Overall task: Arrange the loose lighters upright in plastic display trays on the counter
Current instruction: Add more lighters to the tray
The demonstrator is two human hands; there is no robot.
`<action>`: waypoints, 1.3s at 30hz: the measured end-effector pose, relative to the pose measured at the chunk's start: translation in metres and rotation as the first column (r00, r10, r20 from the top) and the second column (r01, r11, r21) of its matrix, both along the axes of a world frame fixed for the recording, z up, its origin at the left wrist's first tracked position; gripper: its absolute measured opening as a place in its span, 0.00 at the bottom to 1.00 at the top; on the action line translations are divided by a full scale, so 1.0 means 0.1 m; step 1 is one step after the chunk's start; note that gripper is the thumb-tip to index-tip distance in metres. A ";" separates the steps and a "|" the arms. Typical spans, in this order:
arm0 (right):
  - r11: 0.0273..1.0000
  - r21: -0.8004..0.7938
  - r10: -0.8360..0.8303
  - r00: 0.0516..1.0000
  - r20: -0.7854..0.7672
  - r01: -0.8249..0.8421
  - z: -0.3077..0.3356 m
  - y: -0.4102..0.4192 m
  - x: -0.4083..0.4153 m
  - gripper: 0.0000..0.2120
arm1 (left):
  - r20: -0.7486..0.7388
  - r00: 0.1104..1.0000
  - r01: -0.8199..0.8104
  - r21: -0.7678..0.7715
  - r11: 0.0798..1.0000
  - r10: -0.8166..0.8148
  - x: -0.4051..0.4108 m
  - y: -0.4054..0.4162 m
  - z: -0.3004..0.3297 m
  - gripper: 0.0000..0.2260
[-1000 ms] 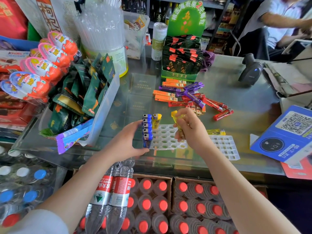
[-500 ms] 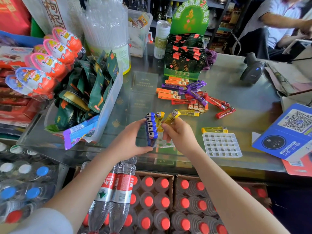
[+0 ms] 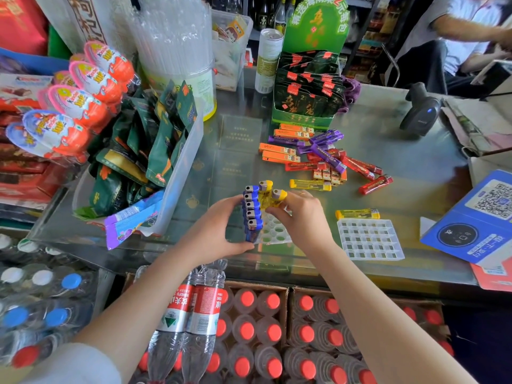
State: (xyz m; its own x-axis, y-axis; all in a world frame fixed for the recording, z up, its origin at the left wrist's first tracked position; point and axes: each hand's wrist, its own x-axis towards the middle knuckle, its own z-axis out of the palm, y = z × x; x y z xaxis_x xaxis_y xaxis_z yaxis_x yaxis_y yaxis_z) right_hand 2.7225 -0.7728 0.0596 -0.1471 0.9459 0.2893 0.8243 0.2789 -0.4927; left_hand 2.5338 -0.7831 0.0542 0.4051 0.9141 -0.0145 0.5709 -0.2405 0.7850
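While the near edge of the frame is filled by boxed bottles with red caps [image 3: 246, 331] below the counter, the work is seen at mid-frame on the glass counter [image 3: 415, 167]. The left hand [image 3: 213, 231] is curled round the side of a clear tray [image 3: 273, 231], its fingers pressed against a column of blue lighters [image 3: 252, 210] already standing upright along the tray's left edge. The right hand [image 3: 302, 217] is pinched on a yellow lighter [image 3: 273, 198], which is held tilted, its metal head pointing up and right and its base directed down and left toward the open sockets just beside the blue column. A second yellow lighter [image 3: 264, 187] is seated at the tray's far end. The coming move is judged to turn on this: the lighter's long axis must be brought to vertical over an empty socket lying directly below the right fingers, the right hand being the nearer. A second, empty tray [image 3: 370, 239] is seen to the right, with a loose yellow lighter [image 3: 357, 214] just beyond it. Farther up, a pile of loose lighters [image 3: 321, 156] in orange, purple and red is lying flat, well apart from both hands.
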 end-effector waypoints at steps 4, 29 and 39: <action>0.998 0.002 0.055 0.998 -0.036 -0.055 0.02 -0.03 0.00 0.10 | -0.014 1.000 0.002 -0.008 1.000 -0.002 -0.01 0.00 0.00 0.31; 0.985 -0.157 -0.022 0.965 0.262 0.065 0.08 0.00 -0.12 0.18 | -0.063 0.998 -0.001 -0.048 0.999 -0.002 -0.04 0.05 -0.01 0.36; 0.982 -0.178 0.083 0.994 0.072 -0.069 0.07 0.11 -0.01 0.18 | -0.050 0.999 -0.016 -0.028 0.999 0.015 -0.03 0.04 0.00 0.35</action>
